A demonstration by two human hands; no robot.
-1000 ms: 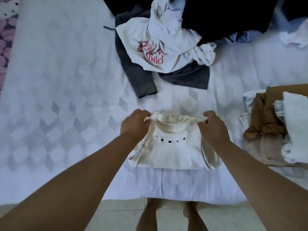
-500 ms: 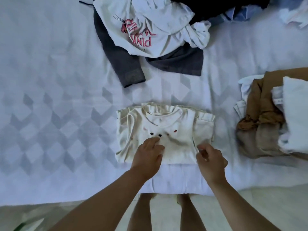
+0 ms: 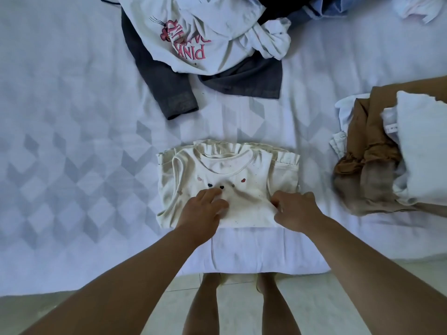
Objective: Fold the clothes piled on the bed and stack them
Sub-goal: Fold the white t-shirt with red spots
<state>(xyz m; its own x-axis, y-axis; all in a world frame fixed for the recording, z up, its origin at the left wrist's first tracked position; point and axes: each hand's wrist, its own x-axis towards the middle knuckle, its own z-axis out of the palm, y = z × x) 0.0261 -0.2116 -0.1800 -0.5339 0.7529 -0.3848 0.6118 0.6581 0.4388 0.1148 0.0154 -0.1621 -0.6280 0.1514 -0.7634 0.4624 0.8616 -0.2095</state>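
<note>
A cream top (image 3: 227,170) with a row of small hearts lies folded, collar away from me, near the bed's (image 3: 72,122) front edge. My left hand (image 3: 203,209) rests on its lower left part with fingers stretched toward the hearts. My right hand (image 3: 295,209) sits on the lower right corner with fingers curled into the fabric. Beyond the top lies the unfolded pile: a white shirt with pink "PINK" print (image 3: 193,37) over a dark grey garment (image 3: 169,93).
At the right, a stack holds a brown garment (image 3: 367,165) with white folded cloth (image 3: 423,146) on it. Blue cloth (image 3: 326,8) and a crumpled white piece (image 3: 416,8) lie at the far edge. My legs stand on the tiled floor (image 3: 242,310).
Both hands left the collar and came back to the top's near hem. The top now lies flat with its sleeves tucked in. My view has tipped downward.
</note>
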